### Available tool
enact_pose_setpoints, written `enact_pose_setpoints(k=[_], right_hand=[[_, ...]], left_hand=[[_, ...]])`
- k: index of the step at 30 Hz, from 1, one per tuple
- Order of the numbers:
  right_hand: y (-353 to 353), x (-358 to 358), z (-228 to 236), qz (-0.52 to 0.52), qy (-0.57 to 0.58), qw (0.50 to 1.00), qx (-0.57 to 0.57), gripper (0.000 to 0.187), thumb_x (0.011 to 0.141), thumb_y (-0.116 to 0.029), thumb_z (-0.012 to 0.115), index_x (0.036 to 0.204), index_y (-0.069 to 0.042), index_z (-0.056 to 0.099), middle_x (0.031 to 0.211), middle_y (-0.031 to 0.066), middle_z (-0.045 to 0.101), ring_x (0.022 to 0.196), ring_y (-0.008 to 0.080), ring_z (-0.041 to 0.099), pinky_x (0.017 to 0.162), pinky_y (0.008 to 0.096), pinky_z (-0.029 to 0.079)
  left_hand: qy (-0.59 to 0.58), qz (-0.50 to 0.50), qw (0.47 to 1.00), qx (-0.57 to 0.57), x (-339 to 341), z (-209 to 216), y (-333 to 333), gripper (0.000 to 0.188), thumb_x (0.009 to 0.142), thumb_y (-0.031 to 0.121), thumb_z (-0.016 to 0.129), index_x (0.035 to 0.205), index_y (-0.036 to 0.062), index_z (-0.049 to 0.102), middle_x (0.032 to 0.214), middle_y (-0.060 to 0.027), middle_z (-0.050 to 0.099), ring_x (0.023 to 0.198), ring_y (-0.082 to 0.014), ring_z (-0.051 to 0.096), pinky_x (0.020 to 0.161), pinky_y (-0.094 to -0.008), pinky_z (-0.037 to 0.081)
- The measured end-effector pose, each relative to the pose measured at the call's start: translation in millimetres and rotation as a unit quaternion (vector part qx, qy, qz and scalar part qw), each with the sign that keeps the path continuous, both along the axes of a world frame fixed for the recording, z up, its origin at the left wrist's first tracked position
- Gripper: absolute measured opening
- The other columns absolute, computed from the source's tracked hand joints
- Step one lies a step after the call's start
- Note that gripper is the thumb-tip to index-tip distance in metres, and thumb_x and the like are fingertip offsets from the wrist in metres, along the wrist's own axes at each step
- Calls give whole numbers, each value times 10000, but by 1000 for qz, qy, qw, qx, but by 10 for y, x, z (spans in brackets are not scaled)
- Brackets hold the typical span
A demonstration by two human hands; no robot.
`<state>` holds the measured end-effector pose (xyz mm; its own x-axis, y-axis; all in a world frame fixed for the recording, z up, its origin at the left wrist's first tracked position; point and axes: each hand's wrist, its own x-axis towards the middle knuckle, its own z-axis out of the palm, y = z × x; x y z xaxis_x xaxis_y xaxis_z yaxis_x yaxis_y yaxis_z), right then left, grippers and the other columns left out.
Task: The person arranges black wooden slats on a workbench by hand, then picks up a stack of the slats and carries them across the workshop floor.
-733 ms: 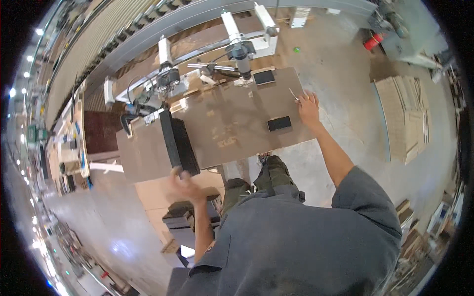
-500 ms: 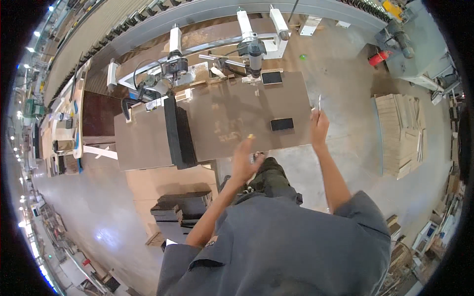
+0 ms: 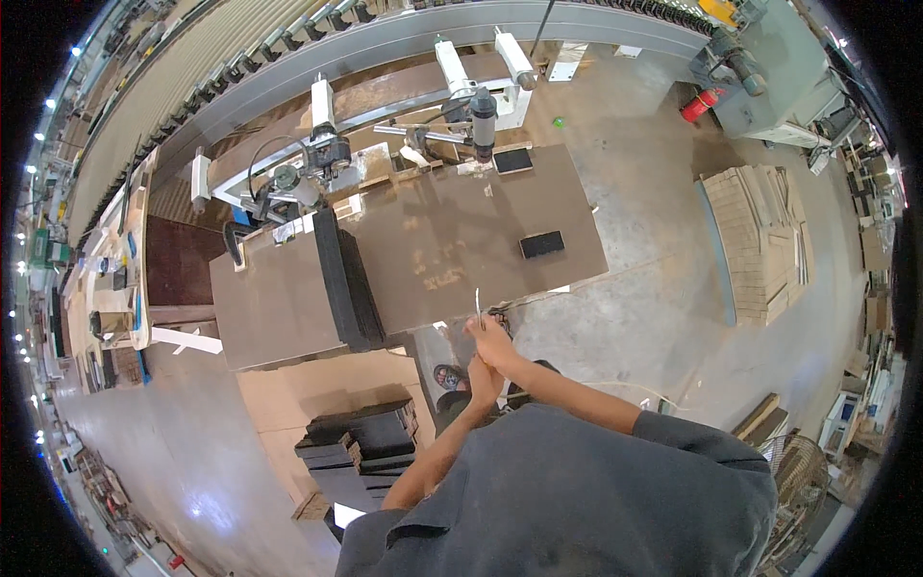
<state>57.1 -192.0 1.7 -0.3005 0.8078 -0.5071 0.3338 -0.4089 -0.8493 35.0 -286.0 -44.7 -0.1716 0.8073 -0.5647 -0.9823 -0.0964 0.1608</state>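
My right hand is closed around a slim silver tool, whose narrow, slightly curved end points away from me. Its exact kind is too small to make out. Close against it, my left hand lies just below; its fingers are mostly hidden, so I cannot tell what they hold. Both hands are in front of my body, at the near edge of a brown worktable. A small black block lies on the tabletop, and another black block sits at the far edge.
A row of long black pieces lies across the table. Clamps and a drill-like machine head stand along its far side. Black boards are stacked at lower left, wooden pieces on the right. A fan stands lower right.
My right hand, with the silver tool, has swung left from beyond the table's right end to my middle. My left hand has drawn back toward me and met it. The view has shifted slightly.
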Motion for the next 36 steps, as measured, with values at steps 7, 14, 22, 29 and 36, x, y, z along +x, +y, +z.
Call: enact_pose_setpoints(k=[7, 14, 22, 29, 36], right_hand=[[-27, 358, 296, 17, -134, 968, 214, 658, 1008, -489, 696, 1394, 37, 611, 1258, 251, 694, 1168, 390, 676, 1022, 477, 511], [310, 1056, -101, -66, -60, 984, 156, 674, 1041, -475, 683, 1400, 84, 572, 1351, 212, 584, 1056, 232, 669, 897, 365, 567], [202, 1295, 267, -67, 66, 993, 66, 373, 1075, -283, 680, 1249, 46, 652, 1060, 116, 757, 1029, 167, 716, 847, 331, 585], [69, 1449, 171, 23, -4, 999, -22, 374, 1069, -338, 684, 1208, 9, 686, 1108, 84, 753, 983, 175, 671, 907, 337, 542], [140, 1073, 241, 143, 24, 989, -1, 516, 1040, -412, 723, 1310, 18, 634, 1121, 93, 718, 971, 160, 659, 867, 345, 558]], left_hand=[[704, -204, 672, -106, -160, -84, 254, 352, 979, 294, 700, 1209, 30, 672, 1008, -234, 751, 969, -467, 721, 820, -542, 558], [725, -363, 554, -192, -216, 625, 1347, 460, 896, 362, 802, 1191, 29, 686, 1026, -246, 747, 986, -467, 717, 845, -548, 572], [767, -322, 521, -191, -189, 182, -47, 449, 879, 273, 839, 1196, 9, 662, 968, -235, 732, 904, -464, 714, 794, -541, 566], [624, -272, 596, -427, -443, 401, -670, 366, 966, 258, 751, 1187, -20, 662, 988, -208, 762, 927, -413, 739, 822, -485, 566], [663, -232, 618, -353, -742, -5, -135, 339, 988, 256, 693, 1153, -37, 651, 1099, -221, 725, 1013, -353, 714, 867, -464, 558]])
